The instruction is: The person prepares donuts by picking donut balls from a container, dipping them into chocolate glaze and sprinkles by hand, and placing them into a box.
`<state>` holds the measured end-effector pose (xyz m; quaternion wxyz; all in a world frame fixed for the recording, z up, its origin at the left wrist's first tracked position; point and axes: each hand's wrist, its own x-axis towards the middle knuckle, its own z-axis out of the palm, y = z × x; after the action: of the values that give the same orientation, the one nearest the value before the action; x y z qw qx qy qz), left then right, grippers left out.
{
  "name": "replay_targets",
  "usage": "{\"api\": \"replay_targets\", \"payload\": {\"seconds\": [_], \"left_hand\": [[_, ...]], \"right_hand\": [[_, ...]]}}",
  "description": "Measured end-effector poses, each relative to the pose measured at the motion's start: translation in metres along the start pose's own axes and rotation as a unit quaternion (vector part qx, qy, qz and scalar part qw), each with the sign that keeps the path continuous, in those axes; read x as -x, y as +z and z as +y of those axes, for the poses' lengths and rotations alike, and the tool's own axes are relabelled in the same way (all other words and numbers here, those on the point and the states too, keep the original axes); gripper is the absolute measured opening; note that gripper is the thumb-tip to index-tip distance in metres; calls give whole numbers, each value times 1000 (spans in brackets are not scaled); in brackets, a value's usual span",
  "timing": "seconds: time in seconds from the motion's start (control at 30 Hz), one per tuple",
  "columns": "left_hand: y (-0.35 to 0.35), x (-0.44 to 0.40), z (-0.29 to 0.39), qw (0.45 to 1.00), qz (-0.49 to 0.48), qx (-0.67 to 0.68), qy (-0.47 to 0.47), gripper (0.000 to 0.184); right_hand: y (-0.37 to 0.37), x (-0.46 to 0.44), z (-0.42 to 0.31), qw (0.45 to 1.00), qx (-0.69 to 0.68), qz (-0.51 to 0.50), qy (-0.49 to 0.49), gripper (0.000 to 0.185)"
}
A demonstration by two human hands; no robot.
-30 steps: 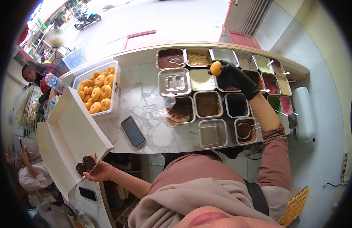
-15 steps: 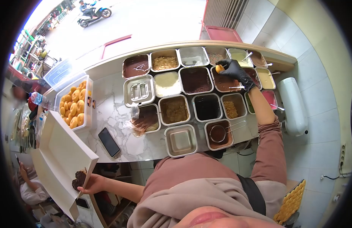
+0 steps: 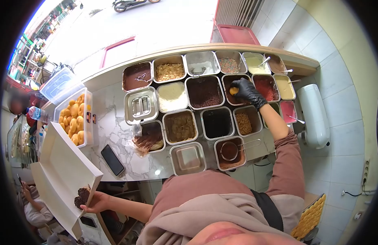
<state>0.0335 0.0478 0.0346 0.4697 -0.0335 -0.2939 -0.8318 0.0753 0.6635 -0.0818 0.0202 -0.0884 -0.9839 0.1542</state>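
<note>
In a black glove, my right hand (image 3: 249, 93) pinches a small golden donut (image 3: 234, 91) inside a metal tray of brown topping (image 3: 229, 79). A tray of red topping (image 3: 266, 86) sits just right of that hand. At the lower left, my bare left hand (image 3: 98, 202) has its fingers closed on the near edge of an open white cardboard box (image 3: 68, 153). Dark chocolate-coated donuts (image 3: 82, 197) lie in the box beside those fingertips. Part of the left fingers is hidden by the box.
Several metal trays of toppings cover the marble counter (image 3: 119, 136). A clear tub of plain donuts (image 3: 76, 116) stands left, with a phone (image 3: 112, 159) nearer me. A strainer (image 3: 230, 151) rests in a cocoa-coloured tray. Another person's hand (image 3: 25, 188) shows at far left.
My right hand has lowered the donut down into the brown topping tray and turned palm-down. My left hand still grips the box. The view has shifted slightly.
</note>
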Motion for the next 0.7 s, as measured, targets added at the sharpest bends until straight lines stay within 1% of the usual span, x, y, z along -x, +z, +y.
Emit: {"api": "replay_targets", "payload": {"seconds": [0.03,0.13,0.23,0.3,0.33,0.37,0.47,0.53,0.6,0.63,0.7], "left_hand": [[0,0,-1,1000,-4,1,-3,38],[-2,-1,-5,1000,-4,-1,-7,39],[1,2,-4,1000,8,2,-30,28],[6,5,-5,999,15,4,-29,27],[8,6,-5,999,19,5,-28,27],[8,6,-5,999,20,7,-28,27],[1,1,-3,999,18,19,-35,27],[-10,-4,-1,998,3,33,-48,27],[-9,-3,1,998,18,35,-53,27],[-7,-2,2,997,25,36,-55,27],[-2,0,5,998,27,34,-45,27]], "right_hand": [[1,0,1,1000,9,3,-9,26],[-14,5,-5,998,-49,-1,29,29],[-18,3,9,991,-122,16,60,33],[-23,7,12,984,-164,37,64,35],[-36,9,1,979,-185,47,66,35],[-51,14,-10,977,-187,39,98,34],[-55,20,0,942,-316,49,99,34],[-50,25,15,898,-430,36,88,31],[-51,33,17,847,-526,37,67,30],[-49,38,17,815,-569,40,102,26],[-43,48,14,694,-714,31,89,26]]}}
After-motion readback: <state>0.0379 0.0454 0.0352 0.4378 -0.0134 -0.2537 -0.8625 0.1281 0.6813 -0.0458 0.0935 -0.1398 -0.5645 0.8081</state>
